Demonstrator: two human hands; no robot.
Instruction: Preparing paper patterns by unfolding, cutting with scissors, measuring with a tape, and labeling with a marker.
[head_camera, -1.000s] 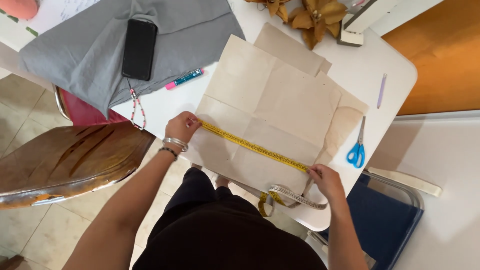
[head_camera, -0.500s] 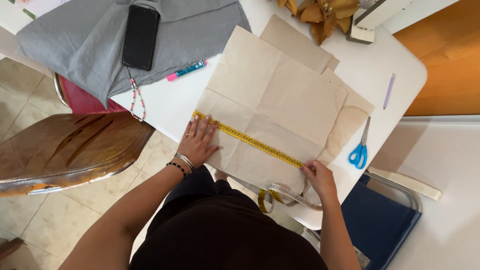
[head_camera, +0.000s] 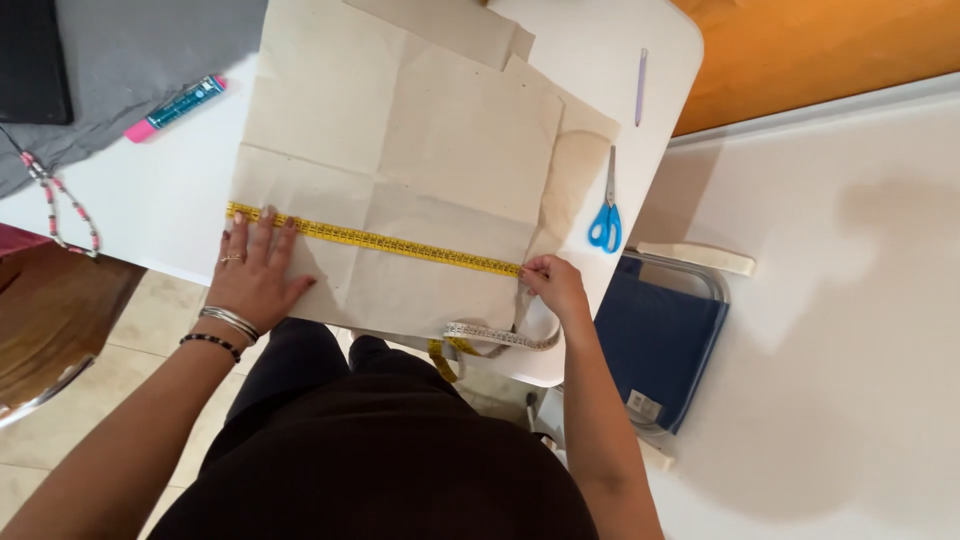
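A: Your left hand (head_camera: 255, 275) lies flat and open, pressing the yellow tape measure (head_camera: 375, 240) onto the beige cloth (head_camera: 400, 130).

B: And your right hand (head_camera: 555, 285)?

A: It pinches the tape's other end. It looks soft and floppy, so hold both ends tight.

Black phone (head_camera: 35, 60) cut off top-left, grey cloth (head_camera: 140, 60) perhaps a garment

Left hand (head_camera: 255, 270) lies flat, fingers spread; right hand (head_camera: 555, 285) pinches with fingertips, both arms extended forward.
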